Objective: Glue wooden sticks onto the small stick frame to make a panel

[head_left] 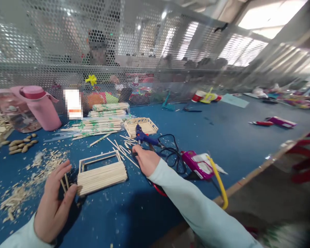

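Note:
My left hand (54, 201) is curved round two short wooden sticks (64, 182), which show between its fingers and thumb. Its thumb is close to the left end of a small box-like frame (102, 175) of thin sticks, with a closely laid panel at the front. Further right, my right hand (146, 160) has its fingers bent down and closed over a dark tool, mostly hidden; a red handle (159, 190) shows beneath the wrist. Loose sticks (121, 148) lie beside its fingertips. Just behind the hand, a blue glue gun (147, 138) rests partly on a stick tray (152, 128).
Wood scraps (18, 196) and peanuts (22, 144) lie at left, near a pink bottle (42, 110). Bagged sticks (103, 122) are stacked behind. A black cord (174, 162) loops beside a purple device (197, 165) with a yellow tube (223, 193). A perforated metal screen (144, 82) stands behind.

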Motion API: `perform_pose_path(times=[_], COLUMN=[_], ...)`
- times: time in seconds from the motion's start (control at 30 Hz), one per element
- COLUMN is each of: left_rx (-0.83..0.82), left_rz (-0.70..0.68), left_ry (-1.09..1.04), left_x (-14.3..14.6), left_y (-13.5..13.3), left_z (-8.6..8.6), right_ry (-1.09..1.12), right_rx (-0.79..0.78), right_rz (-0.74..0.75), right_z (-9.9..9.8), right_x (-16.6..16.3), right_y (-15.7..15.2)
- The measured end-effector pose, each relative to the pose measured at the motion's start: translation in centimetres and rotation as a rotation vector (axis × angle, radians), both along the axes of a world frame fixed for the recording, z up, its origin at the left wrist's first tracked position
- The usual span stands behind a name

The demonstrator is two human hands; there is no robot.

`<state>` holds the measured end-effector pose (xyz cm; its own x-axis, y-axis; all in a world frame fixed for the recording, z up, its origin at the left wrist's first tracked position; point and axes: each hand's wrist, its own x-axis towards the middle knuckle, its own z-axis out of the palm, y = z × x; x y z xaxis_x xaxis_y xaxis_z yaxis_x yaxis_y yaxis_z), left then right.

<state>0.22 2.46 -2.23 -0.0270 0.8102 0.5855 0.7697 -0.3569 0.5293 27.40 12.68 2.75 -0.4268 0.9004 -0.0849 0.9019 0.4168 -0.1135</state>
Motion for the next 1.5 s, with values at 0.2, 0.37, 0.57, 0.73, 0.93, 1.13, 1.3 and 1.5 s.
perform_pose_path(times=[0.2, 0.37, 0.57, 0.73, 0.93, 1.13, 1.3, 1.5], left_rx=[0.024, 0.024, -0.003, -0.006, -0.074, -0.296, -0.435, -0.592], left_rz=[0.029, 0.046, 0.080, 0.059, 0.096, 0.127, 0.048, 0.016], left_ry=[-0.024, -0.062, -0.113, -0.127, -0.247, -0.651, -1.008, -1.162], left_x=[-0.1, -0.1, -0.1, -0.2, 0.2, 0.8, 0.7, 0.5], left_y=[-0.1, -0.2, -0.1, -0.1, 0.8, 2.4, 2.7, 2.9], left_z=[-0.1, 0.0, 0.0, -0.1, 0.1, 1.1, 1.6, 1.4], right_ry=[-0.079, -0.097, 0.003, 0.276, 0.587, 0.688, 0.711, 0.675], right_rx=[0.052, 0.089, 0.135, 0.176, 0.187, 0.130, 0.127, 0.151], right_rz=[0.019, 0.000, -0.058, 0.004, 0.239, 0.298, 0.363, 0.376], right_z=[0.0, -0.4, -1.0, -0.8, -1.5, -2.0, -1.5, -1.4], right_x=[-1.4, -1.7, -1.8, -1.5, -0.5, -0.3, -0.5, -0.4], right_y=[-0.7, -0.5, -0.1, -0.2, 0.1, 1.2, 1.4, 1.7])
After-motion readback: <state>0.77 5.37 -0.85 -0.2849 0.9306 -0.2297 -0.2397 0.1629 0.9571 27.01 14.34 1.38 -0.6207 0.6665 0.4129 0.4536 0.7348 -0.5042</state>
